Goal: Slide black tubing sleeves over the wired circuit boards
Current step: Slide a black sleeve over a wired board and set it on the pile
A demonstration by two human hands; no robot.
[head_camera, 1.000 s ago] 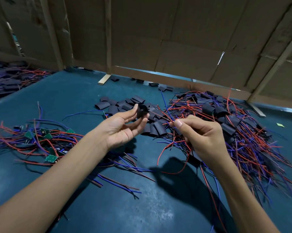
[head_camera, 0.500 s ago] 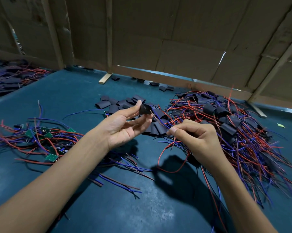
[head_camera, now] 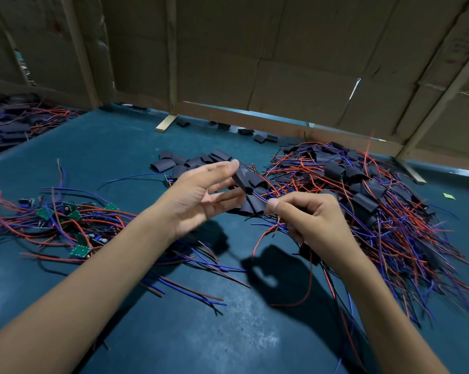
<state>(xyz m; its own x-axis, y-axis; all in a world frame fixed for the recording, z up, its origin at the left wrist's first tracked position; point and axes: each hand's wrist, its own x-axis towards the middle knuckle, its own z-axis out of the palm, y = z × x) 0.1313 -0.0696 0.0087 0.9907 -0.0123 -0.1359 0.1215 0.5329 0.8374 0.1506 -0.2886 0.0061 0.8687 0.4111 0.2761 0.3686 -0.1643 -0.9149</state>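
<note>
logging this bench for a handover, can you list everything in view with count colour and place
sleeve: one, black, held up in the left hand
loose sleeves: a heap, black, table centre back
bare boards: a tangle, green with red and blue wires, left
sleeved boards: a large pile, black with red and blue wires, right
far pile: one, dark, far left
table: one, teal
cardboard wall: brown, behind
left hand: pinching the sleeve
right hand: gripping wires

Bare boards [head_camera: 66, 225] lie left on the table [head_camera: 174, 333], loose sleeves [head_camera: 192, 163] behind centre, sleeved pile [head_camera: 363, 201] right.
</note>
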